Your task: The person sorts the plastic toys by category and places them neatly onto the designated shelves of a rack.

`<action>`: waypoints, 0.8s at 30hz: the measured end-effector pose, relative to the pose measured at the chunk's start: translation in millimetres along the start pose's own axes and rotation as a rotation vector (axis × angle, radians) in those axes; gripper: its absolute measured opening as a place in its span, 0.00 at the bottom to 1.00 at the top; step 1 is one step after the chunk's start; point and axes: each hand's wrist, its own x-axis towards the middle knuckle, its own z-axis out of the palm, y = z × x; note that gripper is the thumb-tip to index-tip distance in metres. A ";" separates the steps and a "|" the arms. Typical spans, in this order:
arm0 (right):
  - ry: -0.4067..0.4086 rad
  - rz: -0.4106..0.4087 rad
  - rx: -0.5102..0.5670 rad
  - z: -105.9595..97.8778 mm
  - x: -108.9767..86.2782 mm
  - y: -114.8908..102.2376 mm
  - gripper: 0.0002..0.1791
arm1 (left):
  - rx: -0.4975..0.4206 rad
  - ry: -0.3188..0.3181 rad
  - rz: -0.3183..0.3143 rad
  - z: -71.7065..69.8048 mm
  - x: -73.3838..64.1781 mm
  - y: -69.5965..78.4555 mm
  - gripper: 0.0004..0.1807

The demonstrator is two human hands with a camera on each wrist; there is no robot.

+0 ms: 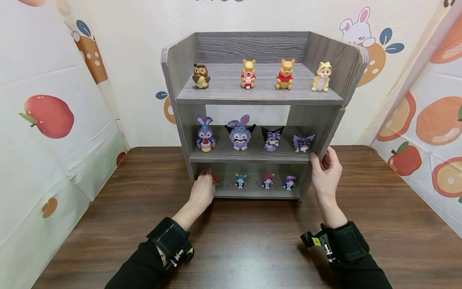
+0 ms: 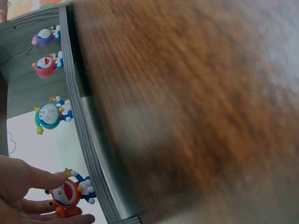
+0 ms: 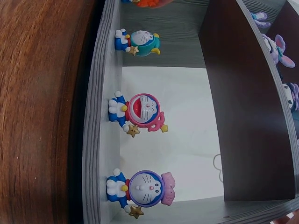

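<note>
My left hand (image 1: 203, 188) reaches into the left end of the bottom shelf. Its thumb and fingers pinch the head of a red-hooded Doraemon figurine (image 2: 67, 193), whose feet are at the shelf board; the head view mostly hides it. Beside it on that shelf stand Doraemon figurines in a teal hood (image 1: 240, 181), a pink hood (image 3: 142, 112) and a purple hood with a pink bow (image 3: 147, 188). At the grey wooden display shelf's (image 1: 249, 157) right side, my right hand (image 1: 326, 172) grips the side panel, thumb at the front edge.
The middle shelf holds purple rabbit figurines (image 1: 240, 134) and black-eared figurines (image 1: 272, 138). On top stand an owl (image 1: 201, 76), two yellow bears (image 1: 284, 75) and a pale yellow figurine (image 1: 322, 77). The unit stands on a brown wooden table (image 1: 245, 241) before a fruit-print cloth (image 1: 137, 72).
</note>
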 end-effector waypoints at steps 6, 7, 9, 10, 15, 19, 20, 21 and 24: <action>-0.010 -0.010 -0.009 2.3 0.9 0.4 0.16 | 0.018 -0.018 -0.022 -9.0 -2.2 2.8 0.26; -0.013 -0.012 -0.013 2.4 0.9 0.5 0.16 | 0.028 -0.021 -0.022 -11.2 -2.8 3.8 0.27; -0.016 -0.014 -0.018 2.6 0.9 0.7 0.16 | 0.048 -0.032 -0.016 -16.5 -4.8 6.7 0.28; -0.017 -0.015 -0.021 2.5 0.7 0.7 0.16 | 0.059 -0.034 -0.006 -18.8 -6.2 7.9 0.29; -0.017 -0.021 -0.038 2.5 -0.7 0.9 0.16 | 0.097 -0.004 0.086 -28.2 -17.7 13.9 0.29; -0.021 -0.045 -0.050 1.9 -2.2 0.3 0.16 | 0.114 0.009 0.155 -32.2 -28.4 16.8 0.31; -0.023 -0.053 -0.055 1.4 -2.7 0.1 0.16 | 0.115 0.008 0.171 -32.9 -30.9 17.5 0.31; -0.024 -0.059 -0.062 0.8 -3.1 0.0 0.16 | 0.115 0.005 0.185 -33.7 -33.2 18.1 0.32; -0.035 -0.070 -0.090 -1.9 -4.5 -1.1 0.16 | 0.100 -0.011 0.217 -35.7 -39.6 19.2 0.35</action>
